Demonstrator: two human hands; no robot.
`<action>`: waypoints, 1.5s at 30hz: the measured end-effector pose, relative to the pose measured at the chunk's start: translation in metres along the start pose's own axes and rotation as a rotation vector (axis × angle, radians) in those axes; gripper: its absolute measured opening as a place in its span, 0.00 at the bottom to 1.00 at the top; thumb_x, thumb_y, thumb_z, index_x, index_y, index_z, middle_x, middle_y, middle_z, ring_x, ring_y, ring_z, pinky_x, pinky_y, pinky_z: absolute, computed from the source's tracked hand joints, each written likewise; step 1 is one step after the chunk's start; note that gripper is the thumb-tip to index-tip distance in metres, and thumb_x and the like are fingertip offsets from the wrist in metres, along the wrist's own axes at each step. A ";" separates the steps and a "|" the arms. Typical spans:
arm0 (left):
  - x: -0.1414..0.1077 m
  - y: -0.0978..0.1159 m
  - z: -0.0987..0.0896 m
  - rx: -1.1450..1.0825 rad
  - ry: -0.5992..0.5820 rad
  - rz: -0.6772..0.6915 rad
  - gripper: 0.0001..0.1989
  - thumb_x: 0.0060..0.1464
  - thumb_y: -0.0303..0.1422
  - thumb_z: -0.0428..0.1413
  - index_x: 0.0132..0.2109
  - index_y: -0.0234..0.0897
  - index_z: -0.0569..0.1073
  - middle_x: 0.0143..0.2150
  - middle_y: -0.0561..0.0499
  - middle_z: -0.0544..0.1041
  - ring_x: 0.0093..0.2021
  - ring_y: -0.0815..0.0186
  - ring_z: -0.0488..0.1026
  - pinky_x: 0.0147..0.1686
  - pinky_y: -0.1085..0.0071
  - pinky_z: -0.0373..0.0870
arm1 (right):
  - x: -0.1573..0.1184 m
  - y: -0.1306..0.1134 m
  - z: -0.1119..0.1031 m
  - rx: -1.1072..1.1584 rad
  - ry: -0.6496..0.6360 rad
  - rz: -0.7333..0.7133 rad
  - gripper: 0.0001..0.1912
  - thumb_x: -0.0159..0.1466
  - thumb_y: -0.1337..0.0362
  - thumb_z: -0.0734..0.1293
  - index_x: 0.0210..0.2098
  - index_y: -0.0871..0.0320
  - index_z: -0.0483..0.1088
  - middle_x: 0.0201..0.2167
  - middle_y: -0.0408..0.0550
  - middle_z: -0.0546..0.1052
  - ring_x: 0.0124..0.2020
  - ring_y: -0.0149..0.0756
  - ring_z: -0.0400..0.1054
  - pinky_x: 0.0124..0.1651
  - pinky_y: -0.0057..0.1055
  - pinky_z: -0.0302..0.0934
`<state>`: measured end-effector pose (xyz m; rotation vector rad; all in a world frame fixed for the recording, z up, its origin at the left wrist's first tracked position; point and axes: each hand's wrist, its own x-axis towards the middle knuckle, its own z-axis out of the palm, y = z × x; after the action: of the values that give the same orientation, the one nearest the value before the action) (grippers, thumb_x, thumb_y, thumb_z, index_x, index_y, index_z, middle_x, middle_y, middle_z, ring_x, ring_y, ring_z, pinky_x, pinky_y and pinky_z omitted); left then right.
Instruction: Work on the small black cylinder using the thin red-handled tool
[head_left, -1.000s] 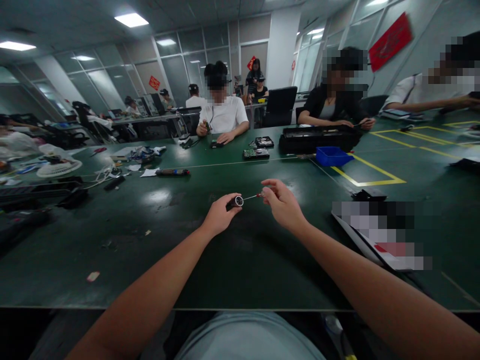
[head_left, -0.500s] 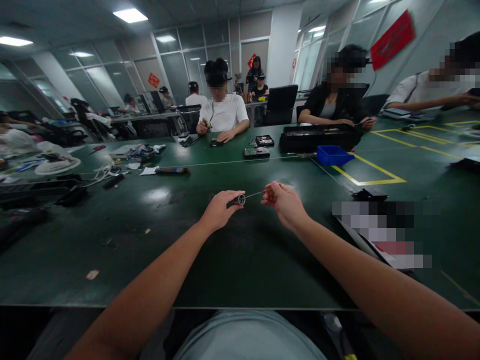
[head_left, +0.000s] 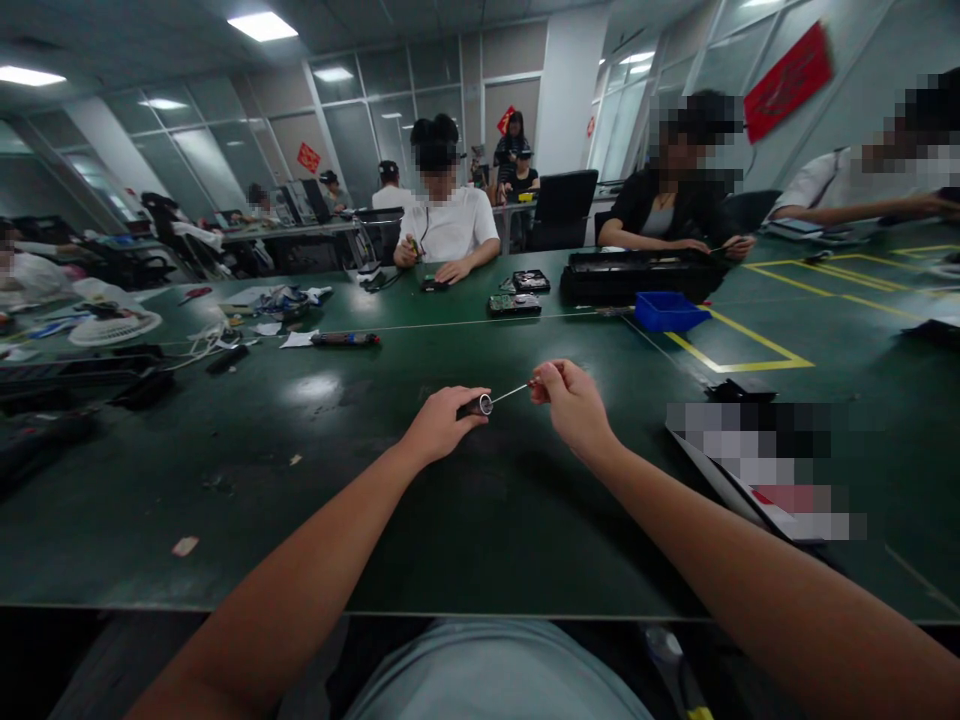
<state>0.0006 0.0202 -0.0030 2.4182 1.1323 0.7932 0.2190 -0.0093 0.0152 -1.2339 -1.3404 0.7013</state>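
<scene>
Near the middle of the green table (head_left: 315, 540), my left hand (head_left: 439, 425) is closed around a short dark cylinder (head_left: 471, 406). The cylinder's round end with a bright rim (head_left: 486, 405) faces me and to the right. My right hand (head_left: 574, 400) pinches a thin metal rod (head_left: 511, 393) that slants down to the left. The rod's far tip is at or just beside the cylinder's rim; I cannot tell whether it goes inside. Fingers hide the rod's other end, where a small reddish spot shows. Both hands are raised above the table.
A marker-like tool (head_left: 345, 340) lies beyond my left hand. Farther off are hard drives (head_left: 514, 304), a blue tray (head_left: 667, 312) and a long black casing (head_left: 637, 278). To the right lies a blurred flat packet (head_left: 750, 470). A co-worker (head_left: 454, 225) sits opposite.
My right hand has shifted very slightly, and the rod now looks brighter and a little steeper. The cylinder's end has turned slightly. Both grips are the same.
</scene>
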 end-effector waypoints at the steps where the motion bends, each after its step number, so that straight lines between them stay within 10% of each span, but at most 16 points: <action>1: 0.000 -0.001 0.000 0.002 0.000 0.007 0.21 0.58 0.32 0.60 0.58 0.42 0.73 0.51 0.48 0.77 0.51 0.59 0.71 0.54 0.61 0.65 | -0.001 -0.003 -0.001 -0.051 -0.008 -0.034 0.14 0.68 0.53 0.58 0.35 0.55 0.67 0.27 0.45 0.74 0.29 0.36 0.69 0.36 0.35 0.63; 22: 0.001 -0.007 0.006 0.115 -0.064 0.002 0.20 0.57 0.33 0.61 0.57 0.42 0.74 0.49 0.47 0.78 0.48 0.57 0.72 0.52 0.59 0.65 | -0.004 -0.014 -0.004 -0.456 -0.135 -0.229 0.09 0.69 0.61 0.57 0.38 0.56 0.67 0.29 0.48 0.77 0.32 0.39 0.72 0.37 0.34 0.60; 35: 0.011 -0.006 0.004 -0.735 0.290 -0.319 0.18 0.58 0.32 0.55 0.56 0.37 0.68 0.49 0.44 0.75 0.43 0.65 0.74 0.44 0.68 0.69 | -0.003 -0.011 -0.008 -0.403 -0.026 -0.228 0.12 0.70 0.58 0.57 0.39 0.56 0.69 0.30 0.48 0.77 0.31 0.40 0.72 0.35 0.34 0.58; 39: 0.012 0.007 -0.004 -0.807 0.193 -0.404 0.14 0.59 0.36 0.55 0.50 0.36 0.68 0.36 0.50 0.72 0.32 0.69 0.69 0.32 0.73 0.65 | -0.002 -0.012 -0.009 -0.393 0.005 -0.241 0.12 0.70 0.58 0.57 0.39 0.56 0.69 0.30 0.48 0.78 0.32 0.41 0.72 0.36 0.35 0.59; 45: 0.010 0.033 -0.006 -0.302 -0.104 -0.310 0.14 0.58 0.44 0.56 0.43 0.37 0.72 0.32 0.50 0.75 0.31 0.64 0.72 0.33 0.68 0.66 | -0.002 -0.012 -0.010 -0.376 0.040 -0.257 0.11 0.70 0.58 0.58 0.39 0.55 0.68 0.30 0.48 0.78 0.32 0.40 0.73 0.37 0.35 0.60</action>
<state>0.0214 0.0086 0.0224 1.9544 1.2108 0.6739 0.2248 -0.0163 0.0274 -1.3267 -1.6097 0.2469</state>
